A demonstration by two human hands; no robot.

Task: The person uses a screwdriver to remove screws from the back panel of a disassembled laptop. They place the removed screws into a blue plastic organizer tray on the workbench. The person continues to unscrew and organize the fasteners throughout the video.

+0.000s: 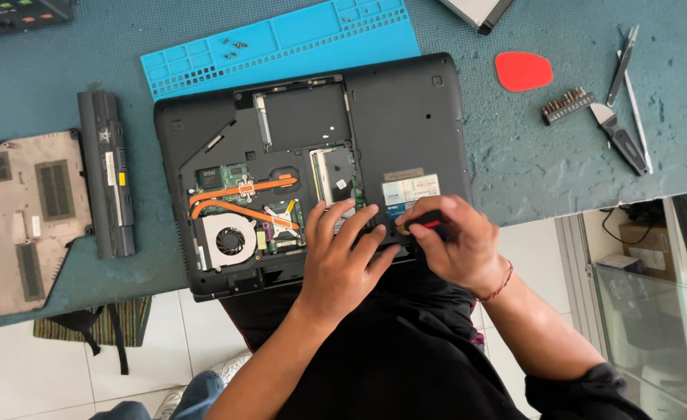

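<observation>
An opened black laptop lies upside down on the teal table, its fan, copper heat pipes and green circuit board exposed. My left hand rests flat, fingers spread, on the laptop's near edge beside the memory slot. My right hand grips a black and red screwdriver, its tip hidden at the laptop's near right part, just below a pale sticker.
A blue silicone mat with small screws lies behind the laptop. A black battery and the removed bottom cover lie left. A red pick, bit holder, tweezers and a knife tool lie right.
</observation>
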